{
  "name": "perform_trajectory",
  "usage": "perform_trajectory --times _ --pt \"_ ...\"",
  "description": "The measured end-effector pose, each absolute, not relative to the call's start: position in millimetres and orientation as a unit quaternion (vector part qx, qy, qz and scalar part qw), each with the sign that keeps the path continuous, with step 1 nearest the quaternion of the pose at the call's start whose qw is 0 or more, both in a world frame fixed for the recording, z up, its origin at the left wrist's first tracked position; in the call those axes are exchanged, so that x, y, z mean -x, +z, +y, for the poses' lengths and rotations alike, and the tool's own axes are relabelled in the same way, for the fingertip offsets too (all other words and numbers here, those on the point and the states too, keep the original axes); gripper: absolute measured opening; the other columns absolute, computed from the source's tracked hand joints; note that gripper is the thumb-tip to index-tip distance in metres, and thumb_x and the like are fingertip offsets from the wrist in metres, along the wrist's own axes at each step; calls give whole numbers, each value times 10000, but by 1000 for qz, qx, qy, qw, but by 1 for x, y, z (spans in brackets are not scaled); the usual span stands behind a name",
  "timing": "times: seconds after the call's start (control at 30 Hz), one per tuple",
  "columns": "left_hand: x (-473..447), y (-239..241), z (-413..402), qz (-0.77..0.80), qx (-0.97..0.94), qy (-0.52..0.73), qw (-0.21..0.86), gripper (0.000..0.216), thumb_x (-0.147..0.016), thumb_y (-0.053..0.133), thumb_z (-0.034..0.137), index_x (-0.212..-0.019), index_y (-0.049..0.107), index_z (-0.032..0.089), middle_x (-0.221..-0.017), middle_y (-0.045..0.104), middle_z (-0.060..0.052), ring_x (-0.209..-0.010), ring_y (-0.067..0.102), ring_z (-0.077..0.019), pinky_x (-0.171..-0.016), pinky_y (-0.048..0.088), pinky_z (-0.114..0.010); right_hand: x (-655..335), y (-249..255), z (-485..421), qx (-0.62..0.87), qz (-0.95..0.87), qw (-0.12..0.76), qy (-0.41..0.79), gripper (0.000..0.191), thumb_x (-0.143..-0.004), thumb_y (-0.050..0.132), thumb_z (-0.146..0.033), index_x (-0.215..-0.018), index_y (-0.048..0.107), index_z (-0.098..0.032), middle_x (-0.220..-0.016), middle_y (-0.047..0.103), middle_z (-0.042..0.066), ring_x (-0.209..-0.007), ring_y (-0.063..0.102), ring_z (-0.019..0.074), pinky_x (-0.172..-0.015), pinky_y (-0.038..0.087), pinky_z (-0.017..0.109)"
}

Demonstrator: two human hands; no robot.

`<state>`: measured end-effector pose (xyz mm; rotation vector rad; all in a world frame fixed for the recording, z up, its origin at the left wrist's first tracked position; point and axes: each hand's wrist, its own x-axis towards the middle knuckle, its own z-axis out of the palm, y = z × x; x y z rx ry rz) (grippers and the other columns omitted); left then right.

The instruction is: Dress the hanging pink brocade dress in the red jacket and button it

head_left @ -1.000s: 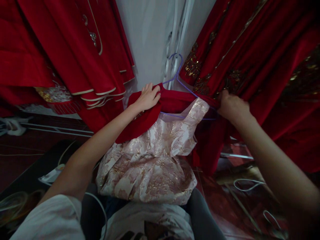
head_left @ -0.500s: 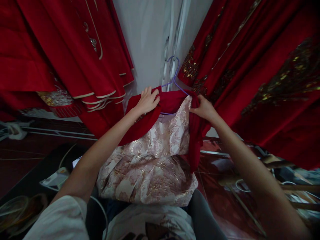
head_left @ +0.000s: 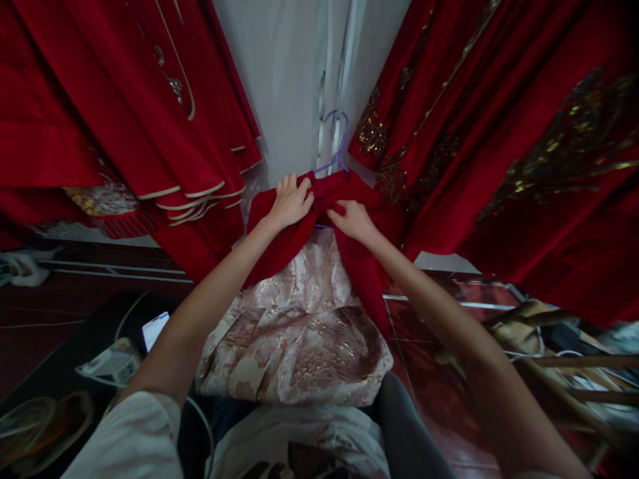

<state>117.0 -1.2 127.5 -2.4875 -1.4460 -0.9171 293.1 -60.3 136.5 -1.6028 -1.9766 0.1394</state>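
- Above left fingers (head_left: 293, 189) and right fingers (head_left: 344, 209), both pinching the red garment (head_left: 277, 251), uneven tugging could tilt the hanger (head_left: 339, 156).
- Below them, rubbing could snag the dress (head_left: 299, 352).

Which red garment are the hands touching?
The red garment over the pale floral dress, on the purple hanger; the left garments and right garments hang aside, untouched.

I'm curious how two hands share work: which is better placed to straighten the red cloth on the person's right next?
Probably the right. The right hand pinches that side of the red cloth, while the left hand rests on the opposite side and would likely have to reach across.
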Motion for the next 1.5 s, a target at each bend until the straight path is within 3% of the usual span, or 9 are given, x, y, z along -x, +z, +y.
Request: perform_trajectory --times 0.27,0.4,0.5,0.63,0.73,0.83,0.9,1.07,1.5 --pt "-112 112 -29 -458 823 -330 71 179 -864 481 250 -1009 550 172 -1412 348 -179 -1364 232 -368 -1089 195 -570 -290 97 -60 551 -741 369 107 113 -736 565 -271 -817 578 -193 -775 643 22 -693 562 184 -723 457 299" --pt "-122 83 -56 -455 813 -359 52 188 -901 454 303 -1005 564 192 -1313 433 -166 -1252 372 -344 -1019 303 -543 -299 92 -62 527 -743 398 114 136 -747 545 -294 -843 561 -200 -836 653 32 -755 583 202 -771 471 324" --pt "-132 73 -64 -445 802 -396 -43 208 -946 400 353 -980 544 206 -1052 551 -117 -1032 522 -278 -911 404 -456 -293 90 -66 500 -741 430 123 140 -750 548 -317 -844 522 -217 -837 630 26 -771 579 201 -785 471 330" --pt "-141 70 -61 -399 723 -507 -247 291 -944 414 491 -893 503 219 -784 550 -24 -765 584 -184 -799 469 -344 -287 79 -69 451 -709 492 229 208 -738 576 -356 -848 442 -240 -793 562 -14 -716 553 155 -718 480 287" --pt "-139 67 -60 -345 629 -559 -416 424 -917 400 593 -882 546 196 -740 574 -28 -708 606 -161 -736 506 -315 -287 70 -70 409 -664 536 324 308 -700 622 -389 -900 433 -250 -860 555 -7 -764 568 146 -727 491 275" --pt "-134 61 -66 -290 583 -566 -506 366 -898 489 520 -994 601 186 -834 640 -55 -798 644 -158 -781 531 -313 -289 68 -74 392 -639 560 353 309 -688 628 -392 -915 469 -254 -901 567 11 -849 581 159 -793 498 291" --pt "-131 58 -72 -270 585 -571 -508 306 -853 593 418 -1070 603 203 -901 662 -50 -870 653 -157 -842 531 -323 -290 68 -78 384 -631 568 363 280 -706 611 -387 -927 503 -254 -926 582 18 -897 587 165 -809 502 294" --pt "-132 52 -80 -266 613 -582 -464 446 -745 724 248 -1151 544 217 -934 671 -45 -910 655 -156 -896 520 -333 -289 68 -87 384 -609 577 386 258 -779 597 -449 -941 530 -260 -956 608 13 -858 610 147 -735 526 273" --pt "-127 57 -77 -294 623 -601 -407 197 -735 713 233 -901 616 193 -906 689 -41 -838 661 -148 -853 538 -337 -285 66 -87 372 -620 593 355 327 -737 710 -509 -842 577 -230 -845 647 12 -776 651 150 -748 573 313"
